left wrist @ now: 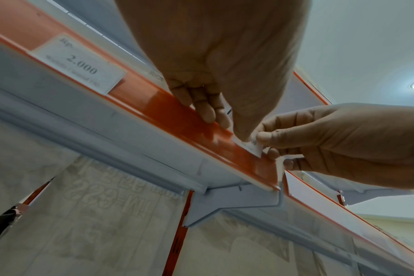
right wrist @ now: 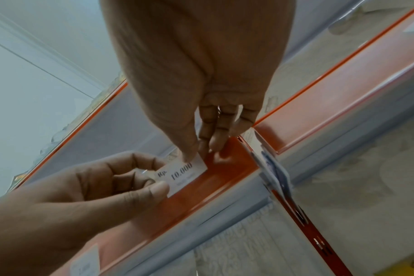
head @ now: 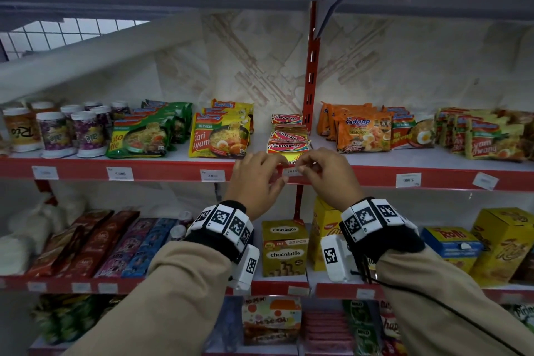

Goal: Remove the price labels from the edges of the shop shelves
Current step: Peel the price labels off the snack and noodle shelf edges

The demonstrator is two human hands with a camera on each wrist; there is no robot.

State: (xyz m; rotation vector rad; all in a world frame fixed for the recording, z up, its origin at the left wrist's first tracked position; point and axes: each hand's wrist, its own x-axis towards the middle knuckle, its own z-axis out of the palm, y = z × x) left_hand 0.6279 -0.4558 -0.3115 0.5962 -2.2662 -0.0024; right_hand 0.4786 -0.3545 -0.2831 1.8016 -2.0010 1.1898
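Note:
A white price label reading 10.000 (head: pixel 292 172) sits on the red edge strip (head: pixel 173 172) of the middle shelf, close to the red upright. My left hand (head: pixel 281 179) pinches the label's left end between thumb and forefinger. My right hand (head: pixel 303 168) pinches its right end, thumb on the front. In the right wrist view the label (right wrist: pixel 184 175) lies slanted on the strip (right wrist: pixel 225 179), with the left thumb (right wrist: pixel 158 188) on its corner. In the left wrist view both thumbs cover most of the label (left wrist: pixel 252 148).
More labels stay on the same strip: 2.000 (head: pixel 213 175), 5.000 (head: pixel 120 173) and one at the far left (head: pixel 44 172). Two more (head: pixel 408 180) (head: pixel 485 180) hang on the right bay. Noodle packs (head: pixel 218 136) and red sachets (head: pixel 287 140) stand just behind the edge.

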